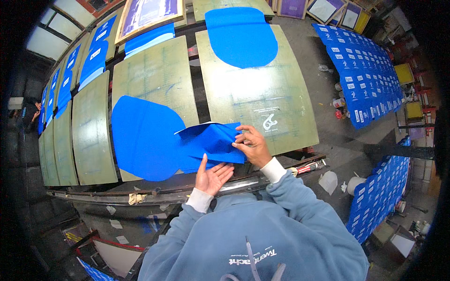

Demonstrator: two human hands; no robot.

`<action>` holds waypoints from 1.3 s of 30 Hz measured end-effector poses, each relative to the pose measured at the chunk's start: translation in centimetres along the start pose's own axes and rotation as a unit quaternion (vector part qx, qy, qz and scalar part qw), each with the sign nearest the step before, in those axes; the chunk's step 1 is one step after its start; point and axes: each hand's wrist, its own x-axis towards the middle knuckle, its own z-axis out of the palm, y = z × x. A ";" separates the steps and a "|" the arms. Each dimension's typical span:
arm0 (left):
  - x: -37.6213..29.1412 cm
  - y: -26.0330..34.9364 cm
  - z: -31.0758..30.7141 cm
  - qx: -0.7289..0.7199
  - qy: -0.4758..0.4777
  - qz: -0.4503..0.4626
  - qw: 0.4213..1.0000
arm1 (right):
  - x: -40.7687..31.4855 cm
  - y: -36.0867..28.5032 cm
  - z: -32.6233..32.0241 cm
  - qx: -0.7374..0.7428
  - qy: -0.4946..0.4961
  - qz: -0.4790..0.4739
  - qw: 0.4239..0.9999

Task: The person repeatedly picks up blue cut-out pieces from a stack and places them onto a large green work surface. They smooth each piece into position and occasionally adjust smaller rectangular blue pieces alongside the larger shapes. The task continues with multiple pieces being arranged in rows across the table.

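Note:
My right hand [254, 145] pinches the right edge of a folded blue fabric piece [211, 144] between thumb and fingers. Palm up and fingers spread, my left hand [213, 177] lies at the lower edge of that fabric; whether it bears any of the cloth is hard to tell. A rounded blue fabric panel [147, 137] lies on the green board to the left, partly meeting the folded piece. Another blue panel [242, 38] rests at the top of the right-hand green board [253, 87], which carries a small white print [270, 123] near its lower edge.
A wood-framed printing screen [151, 17] lies at the upper left. More green boards [92, 130] with printed blue pieces run left. A metal rail [158, 198] borders the table's near edge, with a knife-like tool [309, 168] on it. Printed blue sheets [362, 77] hang at right. A co-worker's hands [37, 110] show far left.

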 end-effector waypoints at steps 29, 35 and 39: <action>23.3 4.3 14.9 0.367 0.184 0.202 0.889 | 20.6 13.2 -22.3 0.062 0.015 0.126 0.990; 23.6 4.0 15.8 0.249 0.151 0.191 0.937 | 21.9 12.2 -22.3 0.078 0.007 0.158 0.984; 24.0 5.4 15.1 0.339 0.198 0.263 0.881 | 20.9 11.4 -23.0 0.076 0.024 0.184 0.980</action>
